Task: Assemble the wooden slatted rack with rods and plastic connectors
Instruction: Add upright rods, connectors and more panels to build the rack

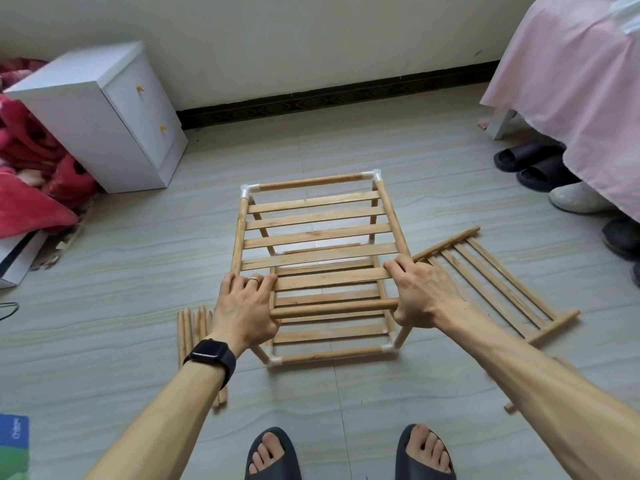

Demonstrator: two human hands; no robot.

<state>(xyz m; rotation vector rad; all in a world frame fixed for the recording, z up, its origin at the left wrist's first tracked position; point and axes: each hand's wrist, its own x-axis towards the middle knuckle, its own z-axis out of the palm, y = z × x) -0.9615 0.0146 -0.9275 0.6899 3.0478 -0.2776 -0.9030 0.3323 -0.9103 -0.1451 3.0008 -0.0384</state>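
Wooden slatted shelf (318,237) sits on top of the rack frame (329,355), which stands in the middle of the floor (381,140). My left hand (246,306) curls its fingers round the shelf's near left corner, and my right hand (420,296) grips its near right corner. White plastic connectors (375,175) cap the far corners. Spare rods (188,337) lie beside my left wrist. A second slatted panel (495,278) lies on the floor to the right.
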